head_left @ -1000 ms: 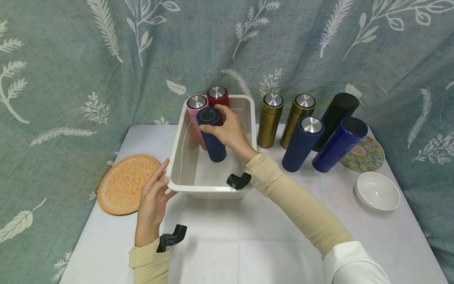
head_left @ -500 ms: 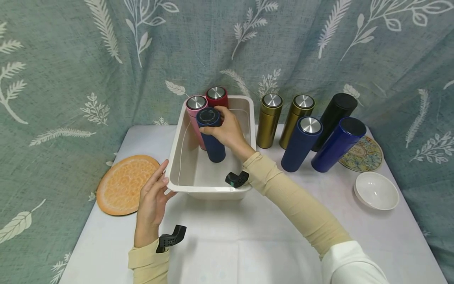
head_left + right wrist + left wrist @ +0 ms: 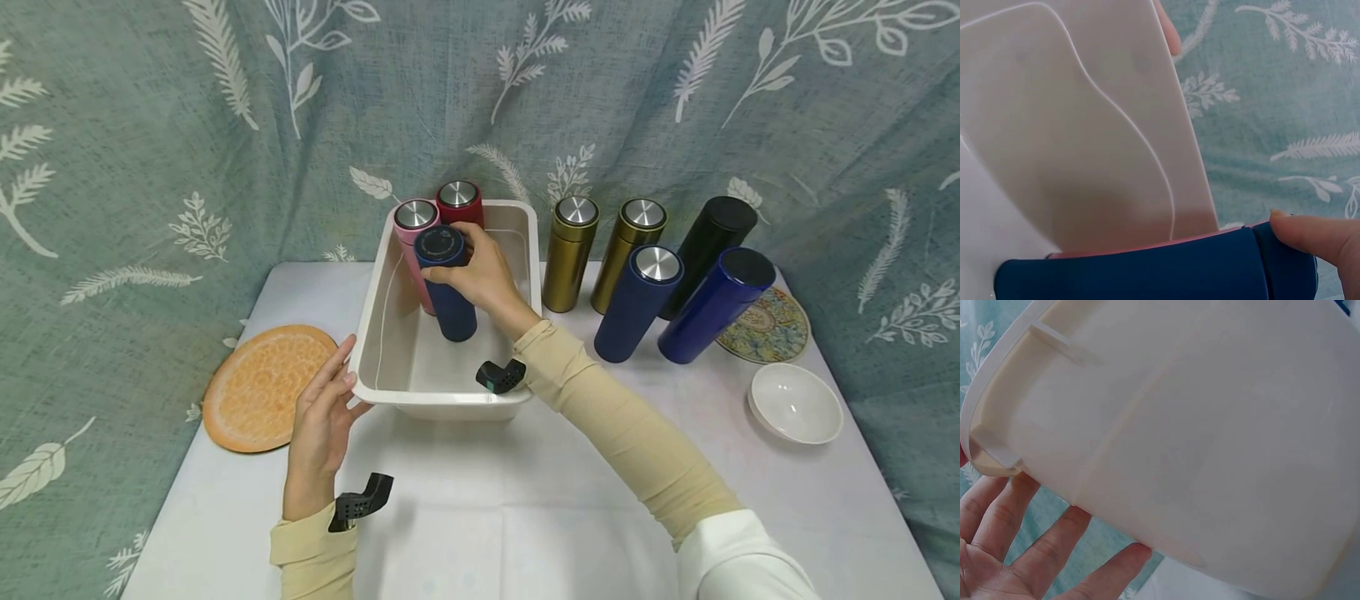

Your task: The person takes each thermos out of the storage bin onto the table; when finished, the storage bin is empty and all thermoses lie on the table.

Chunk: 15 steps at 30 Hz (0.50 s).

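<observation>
My right hand (image 3: 485,271) grips the lid end of a dark blue thermos bottle (image 3: 453,312) with a black top. This bottle stands inside a white plastic bin (image 3: 431,398). Close behind it in the bin are a pink thermos (image 3: 417,217) and a red thermos (image 3: 459,196), both with silver tops. In the right wrist view the thumb presses on the blue lid (image 3: 1288,256). My left hand (image 3: 322,425) touches the bin's near left corner with outstretched fingers. The left wrist view shows those fingertips against the bin's outer wall (image 3: 1179,450), below the rim.
Right of the bin stand two gold thermoses (image 3: 566,267), a navy one (image 3: 637,308), a black one (image 3: 708,250) and a glossy blue one (image 3: 716,308). A patterned round mat (image 3: 776,329) and a white bowl (image 3: 797,404) lie beyond. An orange round mat (image 3: 262,392) lies left.
</observation>
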Each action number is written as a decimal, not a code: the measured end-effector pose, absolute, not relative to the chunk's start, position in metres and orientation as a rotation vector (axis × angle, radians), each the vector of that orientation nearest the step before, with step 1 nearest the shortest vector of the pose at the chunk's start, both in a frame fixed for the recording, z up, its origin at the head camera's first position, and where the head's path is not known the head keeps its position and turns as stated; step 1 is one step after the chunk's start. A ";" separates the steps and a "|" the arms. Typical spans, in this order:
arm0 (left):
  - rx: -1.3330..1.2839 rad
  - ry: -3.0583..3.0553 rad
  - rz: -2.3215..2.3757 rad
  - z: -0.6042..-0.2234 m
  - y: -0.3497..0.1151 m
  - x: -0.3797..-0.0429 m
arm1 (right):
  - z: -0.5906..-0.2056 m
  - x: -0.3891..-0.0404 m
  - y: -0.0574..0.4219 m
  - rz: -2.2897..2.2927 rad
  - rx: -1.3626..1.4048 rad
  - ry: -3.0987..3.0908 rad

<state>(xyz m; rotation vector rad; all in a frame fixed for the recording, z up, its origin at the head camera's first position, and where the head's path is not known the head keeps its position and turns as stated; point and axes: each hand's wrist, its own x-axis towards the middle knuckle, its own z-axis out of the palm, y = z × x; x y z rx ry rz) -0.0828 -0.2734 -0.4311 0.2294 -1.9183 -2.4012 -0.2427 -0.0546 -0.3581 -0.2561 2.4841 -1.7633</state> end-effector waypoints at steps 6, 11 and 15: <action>0.221 -1.911 -2.403 -0.431 -0.274 -0.083 | -0.358 -0.242 -0.054 -1.760 -0.253 2.476; 0.220 -1.909 -2.402 -0.431 -0.274 -0.083 | -0.358 -0.243 -0.055 -1.757 -0.263 2.479; 0.230 -1.903 -2.408 -0.431 -0.274 -0.083 | -0.358 -0.242 -0.056 -1.755 -0.265 2.480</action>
